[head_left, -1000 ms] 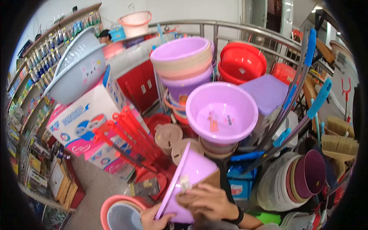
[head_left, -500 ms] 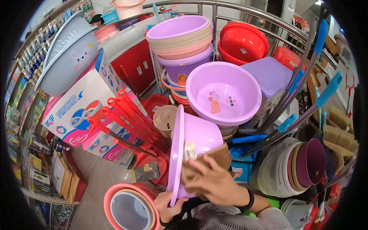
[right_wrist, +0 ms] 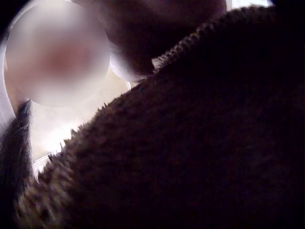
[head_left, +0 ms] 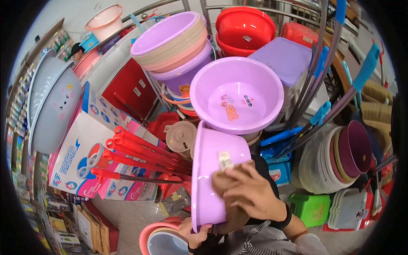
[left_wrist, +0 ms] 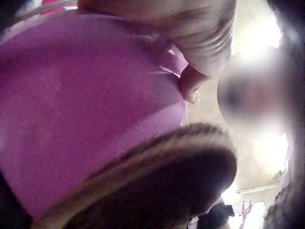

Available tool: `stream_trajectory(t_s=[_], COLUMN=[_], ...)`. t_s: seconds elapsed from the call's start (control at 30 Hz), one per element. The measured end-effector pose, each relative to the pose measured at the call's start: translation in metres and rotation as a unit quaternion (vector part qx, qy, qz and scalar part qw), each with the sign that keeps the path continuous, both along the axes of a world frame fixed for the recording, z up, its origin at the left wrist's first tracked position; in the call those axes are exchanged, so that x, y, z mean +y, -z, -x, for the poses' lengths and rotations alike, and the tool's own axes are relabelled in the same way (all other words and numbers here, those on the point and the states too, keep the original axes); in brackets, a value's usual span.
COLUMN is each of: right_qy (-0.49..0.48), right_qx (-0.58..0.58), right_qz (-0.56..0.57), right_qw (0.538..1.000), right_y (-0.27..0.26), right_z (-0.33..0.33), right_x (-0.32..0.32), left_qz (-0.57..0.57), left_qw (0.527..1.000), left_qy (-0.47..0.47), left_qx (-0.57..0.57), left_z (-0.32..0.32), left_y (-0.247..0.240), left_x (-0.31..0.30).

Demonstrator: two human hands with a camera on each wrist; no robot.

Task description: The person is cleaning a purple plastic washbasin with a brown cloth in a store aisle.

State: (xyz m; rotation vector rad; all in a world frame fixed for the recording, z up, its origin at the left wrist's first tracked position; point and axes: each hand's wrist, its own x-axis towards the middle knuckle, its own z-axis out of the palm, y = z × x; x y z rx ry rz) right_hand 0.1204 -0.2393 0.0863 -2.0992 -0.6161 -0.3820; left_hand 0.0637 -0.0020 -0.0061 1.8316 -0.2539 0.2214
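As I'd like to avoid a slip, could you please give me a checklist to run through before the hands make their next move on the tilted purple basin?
1. Left hand gripping the rim of the tilted purple basin: ok.
2. Right hand holding the brown cloth on the basin's outer wall: ok.
3. Label well away from the cloth: not ok; it lies right by the cloth's upper edge.
4. Inside of the tilted basin clean: cannot tell; its opening faces away from view.
5. Upright purple basin open side up: ok.
6. Two purple basins apart: cannot tell; they overlap in the head view.
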Motion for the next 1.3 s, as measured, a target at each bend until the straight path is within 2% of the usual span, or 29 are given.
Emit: stream_trajectory(t_s=[0.03,0.07,0.1,0.23,0.33,0.37,0.43,0.47,0.5,0.57,0.63,0.7,0.73,0.77,0.83,0.9,0.97,1.0,1.03,1.1,1.17,1.23,1.3], right_qy=[-0.061,-0.094,-0.142,-0.188,-0.192,-0.21,-0.234,-0.27,-0.27,-0.297,-0.316,-0.362,-0.372,-0.38,-0.39,-0.321,-0.181,-0.101,-0.019,0.159,0.17,0.049,0.01], right_qx=[0.003,0.002,-0.006,0.007,0.022,0.027,0.027,0.028,0.027,0.023,0.025,0.033,0.033,0.034,0.038,0.025,-0.062,-0.012,0.039,0.042,0.072,0.012,-0.097], right_qz=[-0.018,-0.027,-0.037,-0.045,-0.043,-0.048,-0.048,-0.049,-0.049,-0.037,-0.049,-0.078,-0.082,-0.09,-0.095,-0.13,-0.162,-0.209,-0.254,-0.302,-0.323,-0.167,-0.035], right_qw=[0.998,0.995,0.989,0.981,0.98,0.976,0.971,0.961,0.961,0.954,0.947,0.929,0.924,0.92,0.915,0.938,0.968,0.972,0.966,0.939,0.928,0.985,0.995], right_y=[0.0,0.008,0.012,0.018,0.019,0.019,0.025,0.027,0.03,0.036,0.041,0.047,0.047,0.048,0.047,0.047,0.038,0.041,0.043,0.02,0.003,-0.004,0.008], right_z=[0.005,0.016,0.019,0.026,0.033,0.034,0.037,0.039,0.04,0.043,0.044,0.046,0.045,0.047,0.05,0.05,0.042,0.045,0.049,0.039,0.032,0.027,0.025], right_x=[0.004,0.006,0.008,0.002,-0.005,-0.009,-0.005,-0.006,-0.002,-0.005,-0.007,-0.014,-0.016,-0.019,-0.029,-0.04,-0.049,-0.054,-0.055,-0.051,-0.048,-0.042,-0.033], left_qz=[0.05,0.047,0.04,0.109,-0.016,-0.012,-0.029,0.246,0.246,0.149,0.134,0.067,0.149,0.145,0.006,-0.009,-0.042,-0.047,-0.055,-0.066,-0.084,-0.086,-0.112], left_qw=[0.998,0.997,0.997,0.993,0.997,0.998,0.993,0.962,0.962,0.971,0.975,0.981,0.976,0.975,0.972,0.967,0.974,0.974,0.974,0.975,0.98,0.984,0.982], left_qy=[0.005,-0.068,-0.068,-0.045,0.054,0.037,0.078,-0.017,-0.017,-0.091,-0.104,-0.129,-0.132,-0.142,-0.163,-0.197,-0.203,-0.202,-0.205,-0.203,-0.175,-0.153,-0.152], left_qx=[0.041,-0.011,-0.008,0.025,0.054,0.055,0.088,0.12,0.119,0.164,0.14,0.129,0.086,0.088,0.167,0.16,0.087,0.09,0.076,0.06,0.05,0.036,0.019], left_z=[0.0,-0.001,-0.002,0.005,0.003,0.01,0.01,0.028,0.021,0.028,0.028,0.032,0.032,0.034,0.036,0.037,0.039,0.041,0.044,0.047,0.052,0.051,0.048], left_y=[0.006,0.013,0.012,0.014,-0.003,-0.007,-0.011,-0.031,-0.044,-0.066,-0.078,-0.086,-0.088,-0.09,-0.093,-0.089,-0.086,-0.085,-0.084,-0.084,-0.082,-0.076,-0.069], left_x=[0.005,-0.003,0.001,0.002,0.007,0.008,0.016,-0.021,-0.023,-0.034,-0.045,-0.056,-0.066,-0.068,-0.067,-0.076,-0.08,-0.08,-0.079,-0.079,-0.08,-0.079,-0.073])
